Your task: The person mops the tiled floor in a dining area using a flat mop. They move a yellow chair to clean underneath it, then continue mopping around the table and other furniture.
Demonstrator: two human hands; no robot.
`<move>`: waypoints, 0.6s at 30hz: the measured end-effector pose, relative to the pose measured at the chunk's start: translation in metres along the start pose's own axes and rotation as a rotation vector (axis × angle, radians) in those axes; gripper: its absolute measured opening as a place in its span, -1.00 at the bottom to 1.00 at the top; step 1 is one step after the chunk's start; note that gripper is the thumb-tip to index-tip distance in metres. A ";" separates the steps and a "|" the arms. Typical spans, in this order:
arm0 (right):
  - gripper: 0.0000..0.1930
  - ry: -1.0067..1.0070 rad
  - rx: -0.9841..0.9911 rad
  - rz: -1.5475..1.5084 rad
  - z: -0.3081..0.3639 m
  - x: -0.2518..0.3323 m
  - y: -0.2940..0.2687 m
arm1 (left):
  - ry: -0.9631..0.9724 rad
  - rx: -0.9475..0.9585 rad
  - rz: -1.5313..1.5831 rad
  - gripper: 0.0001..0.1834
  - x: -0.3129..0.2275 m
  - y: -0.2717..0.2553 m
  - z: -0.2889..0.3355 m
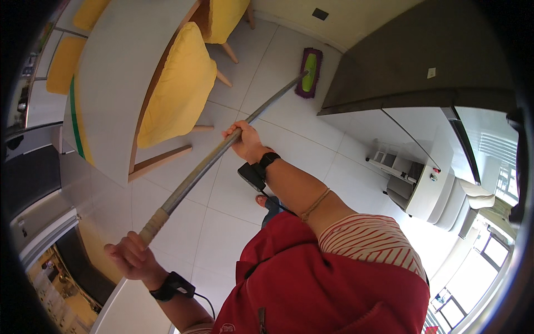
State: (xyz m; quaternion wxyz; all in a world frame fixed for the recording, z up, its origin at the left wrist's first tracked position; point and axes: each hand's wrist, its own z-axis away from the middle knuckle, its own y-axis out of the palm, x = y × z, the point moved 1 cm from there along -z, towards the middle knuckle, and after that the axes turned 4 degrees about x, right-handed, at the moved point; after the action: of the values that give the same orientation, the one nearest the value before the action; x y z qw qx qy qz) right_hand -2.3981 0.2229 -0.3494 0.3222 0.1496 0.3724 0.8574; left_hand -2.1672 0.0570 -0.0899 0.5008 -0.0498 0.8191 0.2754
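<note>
Using the table [119,67] as reference. Mop was in both hands. Mop head [308,75], green plate with purple fringe, lay flat on the floor tiles [283,108], out to the right of the table, well apart from it. Metal pole [194,178] slanted from there back past the table's right side to a point nearer the wearer than the table's near corner.

Left hand [133,256]: nearer the wearer than that near corner, fingers curled round the tan grip at the pole's end. Right hand [245,142]: right of the table, fingers wrapped round the pole partway along, fist closed on it. Black wristband on each wrist, cable off each.

Yellow chair [179,89] stood at the table's right edge, legs angled out onto the tiles; second yellow chair [227,21] farther along the same edge. Dark panel [411,61] rose across the floor, far right of the table. Wearer had a red vest [334,289] over striped sleeves, to the table's near right.
</note>
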 end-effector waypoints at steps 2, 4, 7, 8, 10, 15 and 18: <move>-0.86 0.032 0.069 0.005 0.009 -0.012 0.007 | 0.003 -0.003 -0.028 -0.68 -0.024 -0.003 -0.002; -0.87 0.059 0.051 -0.065 0.019 -0.037 0.011 | 0.058 -0.278 -0.108 -0.63 -0.052 -0.012 -0.002; -0.87 0.057 0.043 -0.080 0.034 -0.072 0.005 | 0.044 -0.171 -0.038 -0.58 -0.076 -0.028 -0.009; -0.87 0.050 0.046 -0.074 0.039 -0.080 -0.002 | 0.013 -0.092 -0.069 -0.59 -0.077 -0.032 -0.006; -0.87 0.046 -0.005 -0.042 0.046 -0.086 -0.021 | -0.010 -0.092 -0.093 -0.60 -0.067 -0.039 0.003; -0.86 -0.023 -0.092 0.073 0.034 -0.062 -0.067 | -0.043 -0.106 -0.014 -0.67 -0.023 -0.036 0.037; -0.84 -0.001 -0.158 0.042 0.017 -0.030 -0.084 | -0.054 -0.125 0.096 -0.70 0.009 -0.013 0.048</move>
State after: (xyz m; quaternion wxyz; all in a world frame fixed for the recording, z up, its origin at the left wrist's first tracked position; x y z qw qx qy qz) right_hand -2.3304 0.2557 -0.4003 0.3152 0.1318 0.3001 0.8906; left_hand -2.1288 0.0719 -0.1196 0.5049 -0.0340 0.7879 0.3510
